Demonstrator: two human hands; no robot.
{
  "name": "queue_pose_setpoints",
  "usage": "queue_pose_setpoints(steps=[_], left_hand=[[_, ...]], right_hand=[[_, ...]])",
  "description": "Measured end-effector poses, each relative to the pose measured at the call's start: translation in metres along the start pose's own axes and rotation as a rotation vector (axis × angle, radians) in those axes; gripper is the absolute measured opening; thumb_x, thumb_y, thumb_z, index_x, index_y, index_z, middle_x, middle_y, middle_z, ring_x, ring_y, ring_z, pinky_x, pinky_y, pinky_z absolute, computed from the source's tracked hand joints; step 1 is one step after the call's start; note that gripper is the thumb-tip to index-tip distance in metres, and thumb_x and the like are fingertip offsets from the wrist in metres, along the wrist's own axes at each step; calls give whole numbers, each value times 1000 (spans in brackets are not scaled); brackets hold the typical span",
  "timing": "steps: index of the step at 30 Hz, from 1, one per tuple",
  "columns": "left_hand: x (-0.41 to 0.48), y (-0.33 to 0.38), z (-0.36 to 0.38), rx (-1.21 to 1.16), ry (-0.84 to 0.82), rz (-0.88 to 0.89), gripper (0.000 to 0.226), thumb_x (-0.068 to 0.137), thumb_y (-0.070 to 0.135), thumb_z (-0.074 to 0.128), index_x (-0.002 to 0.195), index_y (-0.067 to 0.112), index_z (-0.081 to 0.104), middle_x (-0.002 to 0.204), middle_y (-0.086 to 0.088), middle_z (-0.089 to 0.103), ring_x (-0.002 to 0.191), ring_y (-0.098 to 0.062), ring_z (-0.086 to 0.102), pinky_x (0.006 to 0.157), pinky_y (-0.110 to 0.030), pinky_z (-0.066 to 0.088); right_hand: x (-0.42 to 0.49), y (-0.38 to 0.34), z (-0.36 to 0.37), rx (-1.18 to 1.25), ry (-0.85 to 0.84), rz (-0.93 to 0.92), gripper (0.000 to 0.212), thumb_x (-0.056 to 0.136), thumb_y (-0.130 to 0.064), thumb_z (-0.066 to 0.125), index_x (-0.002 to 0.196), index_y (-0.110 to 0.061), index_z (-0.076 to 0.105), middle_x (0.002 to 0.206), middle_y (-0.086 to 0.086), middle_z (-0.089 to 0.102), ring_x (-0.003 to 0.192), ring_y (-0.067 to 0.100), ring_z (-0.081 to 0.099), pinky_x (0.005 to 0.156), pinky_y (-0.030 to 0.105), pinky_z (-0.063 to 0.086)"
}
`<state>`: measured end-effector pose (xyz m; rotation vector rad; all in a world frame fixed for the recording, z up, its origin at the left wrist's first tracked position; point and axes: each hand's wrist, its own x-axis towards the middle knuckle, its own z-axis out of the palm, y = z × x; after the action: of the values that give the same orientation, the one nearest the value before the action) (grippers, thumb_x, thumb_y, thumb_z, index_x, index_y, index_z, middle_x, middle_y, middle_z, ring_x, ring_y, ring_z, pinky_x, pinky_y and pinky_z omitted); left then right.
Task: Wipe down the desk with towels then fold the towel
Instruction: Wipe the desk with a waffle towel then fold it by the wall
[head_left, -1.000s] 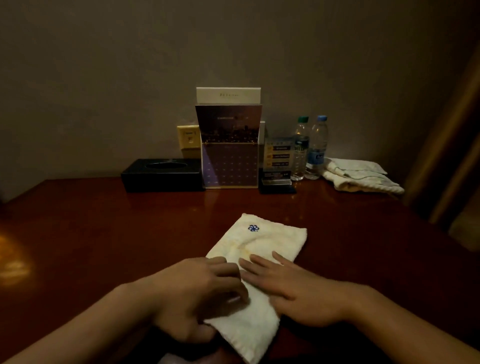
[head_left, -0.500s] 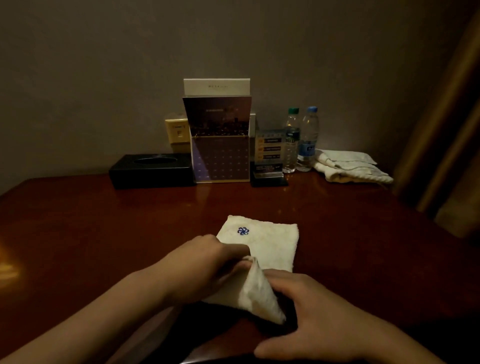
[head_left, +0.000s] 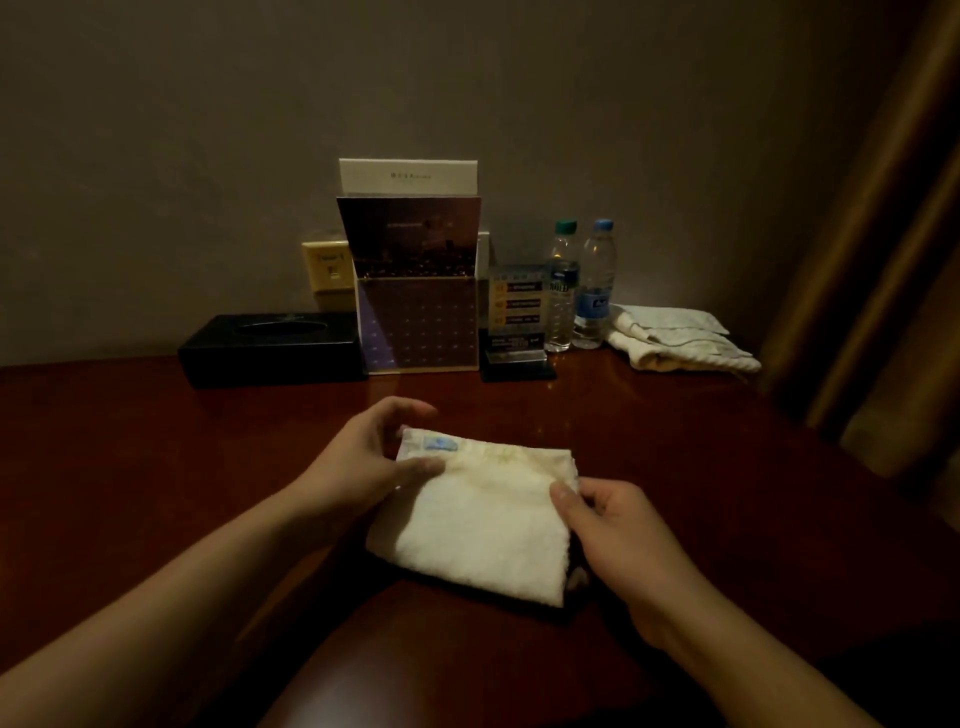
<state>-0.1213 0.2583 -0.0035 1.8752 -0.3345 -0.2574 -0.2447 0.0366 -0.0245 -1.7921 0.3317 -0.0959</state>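
A white towel (head_left: 483, 514) with a small blue emblem lies folded over on the dark red wooden desk (head_left: 156, 467), in front of me at the middle. My left hand (head_left: 363, 457) pinches the towel's far left corner between thumb and fingers. My right hand (head_left: 608, 525) pinches the far right corner of the folded layer. The near edge of the towel rests flat on the desk.
Along the wall stand a black tissue box (head_left: 270, 348), a brochure holder (head_left: 415, 291), a small sign stand (head_left: 517, 322) and two water bottles (head_left: 579, 286). A second crumpled white towel (head_left: 675, 338) lies at the back right. A curtain (head_left: 883, 260) hangs on the right.
Both hands lifted the towel's near end and brought it over toward the far end, so the long towel now lies doubled and shorter. The hands moved from the near part to the far corners.
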Motion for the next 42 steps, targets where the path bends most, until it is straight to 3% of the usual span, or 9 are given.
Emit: queue_pose_setpoints(steps=[4, 11, 15, 17, 19, 23, 26, 30, 42], left_hand=[[31, -4, 17, 180, 196, 152, 50, 86, 18, 78, 128, 34, 57, 121, 17, 60, 109, -6, 61, 81, -21, 55], [44, -24, 34, 337, 227, 322, 48, 90, 20, 75, 134, 25, 55, 126, 14, 61, 113, -2, 60, 89, -15, 49], [43, -26, 35, 361, 223, 318, 59, 87, 20, 78, 138, 29, 51, 141, 12, 54, 116, -10, 61, 99, -30, 53], [39, -25, 37, 485, 234, 370, 65, 86, 22, 79, 142, 30, 47, 150, 11, 46, 125, -11, 54, 105, -36, 52], [30, -22, 41, 687, 246, 488, 63, 90, 35, 72, 147, 35, 44, 158, 15, 34, 131, -7, 46, 108, -35, 47], [15, -20, 56, 893, -69, 410, 62, 104, 45, 45, 161, 33, 20, 169, 13, 9, 151, -8, 20, 124, -38, 24], [11, -32, 63, 1065, -295, 322, 60, 109, 47, 18, 162, 31, -3, 169, 11, -10, 154, -6, -13, 127, -36, -3], [10, -37, 47, 1113, -302, 295, 57, 110, 45, 14, 161, 32, -9, 167, 14, -15, 152, -4, -18, 127, -38, -4], [-55, -99, -123, 1190, 60, -99, 59, 107, 46, 6, 161, 28, -10, 168, 10, -14, 154, -7, -14, 125, -42, -9]], right_hand=[[35, -6, -1, -170, 149, -61, 25, 109, -32, 49, 101, -22, 69, 84, 2, 74, 60, 16, 66, 45, 30, 47], [56, 5, -5, -385, 127, 60, 27, 107, -31, 50, 97, -9, 62, 85, 11, 68, 45, 17, 57, 39, 26, 42], [52, 3, -7, -320, 99, 109, 22, 109, -29, 47, 103, -10, 56, 91, 13, 68, 38, 17, 59, 40, 28, 46], [51, 0, -7, -405, 97, 90, 18, 107, -27, 50, 108, -10, 55, 93, 11, 69, 46, 18, 65, 42, 29, 49], [47, -7, -7, -592, 138, 29, 26, 101, -28, 57, 121, -12, 51, 113, 7, 64, 80, 22, 71, 57, 34, 53], [29, -25, 5, -1164, 261, -234, 60, 100, -40, 56, 150, -16, 32, 148, 7, 34, 131, 25, 44, 94, 33, 48], [22, -21, 34, -1198, -41, -181, 66, 109, -45, 32, 163, -12, 16, 169, 16, 10, 155, 34, 12, 127, 45, 17], [37, -8, 67, -1168, -243, -8, 70, 111, -41, 17, 161, -1, -13, 165, 27, -26, 152, 43, -28, 124, 58, -14], [73, -36, 250, -1078, -489, -519, 64, 111, -43, 13, 164, -14, -10, 170, 9, -21, 156, 23, -24, 124, 39, -16]])
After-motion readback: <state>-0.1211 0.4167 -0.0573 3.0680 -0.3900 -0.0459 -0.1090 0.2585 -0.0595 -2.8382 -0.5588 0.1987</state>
